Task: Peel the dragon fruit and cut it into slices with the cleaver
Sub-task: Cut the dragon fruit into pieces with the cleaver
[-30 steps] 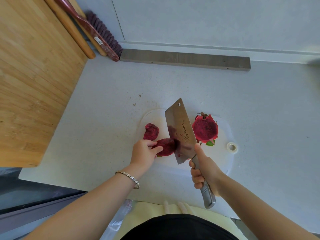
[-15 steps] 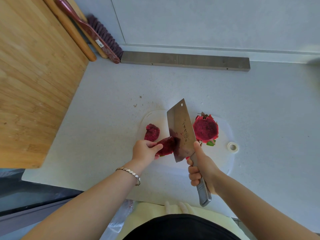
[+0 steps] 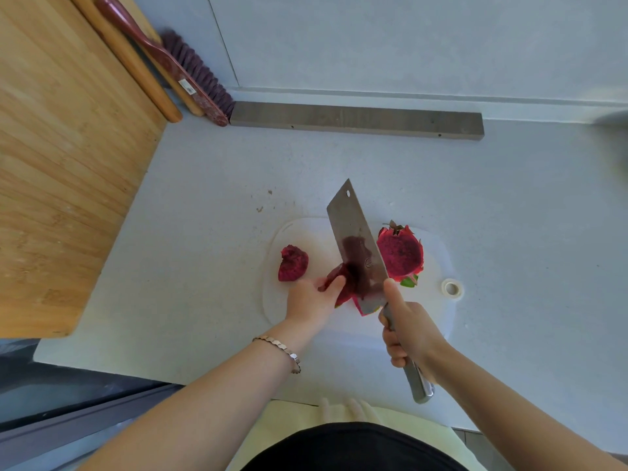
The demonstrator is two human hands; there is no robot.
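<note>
The right hand (image 3: 413, 329) grips the cleaver (image 3: 353, 239) by its handle, thumb extended toward the blade. The blade stands edge-down in a fruit piece (image 3: 341, 271) near the board's (image 3: 316, 232) near edge. The left hand (image 3: 311, 304) holds that piece from the left, fingers curled on it. A peeled chunk (image 3: 293, 263) lies by the left edge. A half fruit (image 3: 399, 254), cut face up, lies toward the far right corner. A white ring (image 3: 452, 288) sits at the right edge.

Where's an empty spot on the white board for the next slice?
The cutting board is bare at its far left, between the loose piece and the cleaver, and along its near edge between both wrists. The middle is crowded: left hand, held piece, cleaver, right hand, unpeeled half.
</note>
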